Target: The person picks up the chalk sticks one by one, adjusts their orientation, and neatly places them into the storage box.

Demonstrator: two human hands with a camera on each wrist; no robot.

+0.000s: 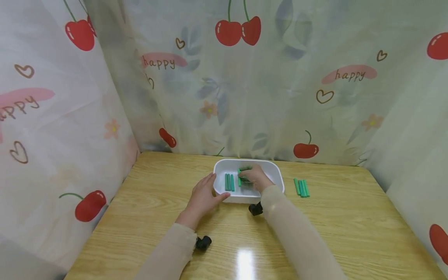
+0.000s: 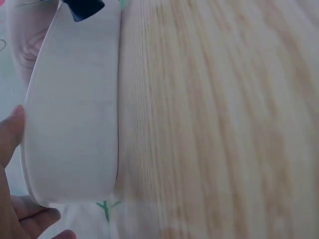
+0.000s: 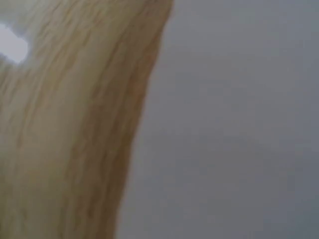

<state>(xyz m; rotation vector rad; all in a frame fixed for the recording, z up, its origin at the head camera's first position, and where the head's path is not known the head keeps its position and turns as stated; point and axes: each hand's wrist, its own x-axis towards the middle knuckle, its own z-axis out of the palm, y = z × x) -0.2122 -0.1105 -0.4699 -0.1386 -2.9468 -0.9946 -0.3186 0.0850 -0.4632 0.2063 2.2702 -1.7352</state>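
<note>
A white rectangular tray [image 1: 252, 199] with rounded corners stands on the wooden table. My left hand [image 1: 203, 196] holds its left end, thumb on the front rim and fingers around the side. In the left wrist view the thumb and fingers of the left hand [image 2: 15, 199] show at the tray's rim and corner. Inside the tray, several green sticks [image 1: 229, 182] lie side by side at the left. To the right of them my right hand [image 1: 256, 178] reaches in over the front rim and pinches a bright green stick [image 1: 239, 178]; its fingers are partly blurred.
Several more green sticks [image 1: 301, 188] lie together on the wooden table [image 1: 350, 221], right of the tray. A printed curtain [image 1: 245, 97] rises behind the table's back edge. Each wrist carries a small black camera [image 1: 203, 243]. The tray's pale wall [image 3: 229, 124] fills much of the right wrist view.
</note>
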